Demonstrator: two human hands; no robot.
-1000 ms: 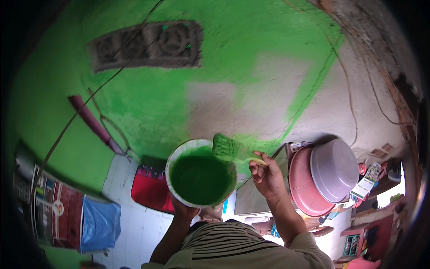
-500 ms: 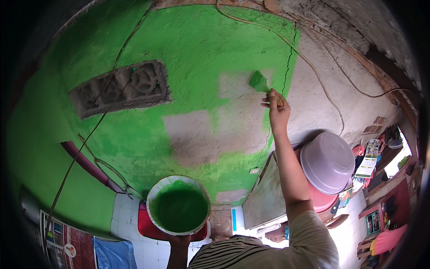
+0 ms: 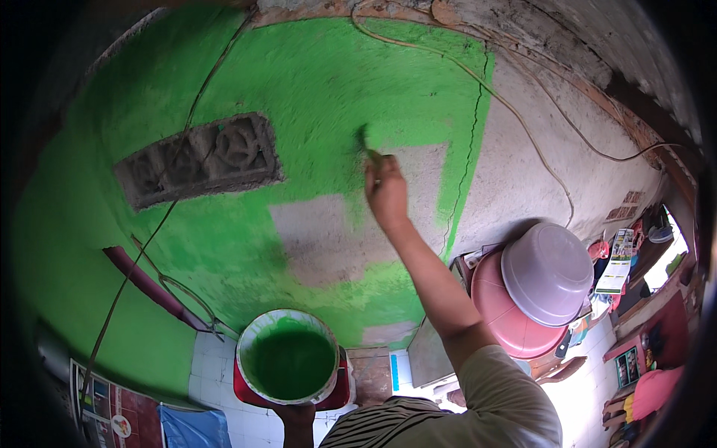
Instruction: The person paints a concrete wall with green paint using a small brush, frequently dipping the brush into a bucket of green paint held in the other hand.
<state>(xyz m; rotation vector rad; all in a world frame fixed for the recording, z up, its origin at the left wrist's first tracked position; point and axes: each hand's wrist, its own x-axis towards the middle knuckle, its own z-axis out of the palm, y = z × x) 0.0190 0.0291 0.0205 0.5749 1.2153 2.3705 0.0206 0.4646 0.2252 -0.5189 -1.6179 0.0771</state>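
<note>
My right hand (image 3: 388, 196) is raised in front of the wall (image 3: 321, 89) and closed round the handle of a paintbrush (image 3: 363, 142). The bristles, blurred and dark, are at the green surface just left of a bare greyish patch (image 3: 422, 168). Low in front of me, my left hand (image 3: 296, 415) grips a white bucket (image 3: 249, 333) at its near side and underside, with most of its fingers hidden. Green paint (image 3: 290, 364) lies inside the bucket, and its inner wall is streaked with green.
Left of the brush, a concrete vent block (image 3: 202, 160) is set in the wall. A cable (image 3: 515, 112) hangs across the upper right. Stacked basins (image 3: 549, 272) stand beside my right arm. Beneath the bucket is a red object (image 3: 342, 388). A person (image 3: 657, 392) is at far right.
My right hand and the brush have moved left and slightly down. Green now covers the upper part of the bare patch. My left hand still holds the bucket, slightly lower in view.
</note>
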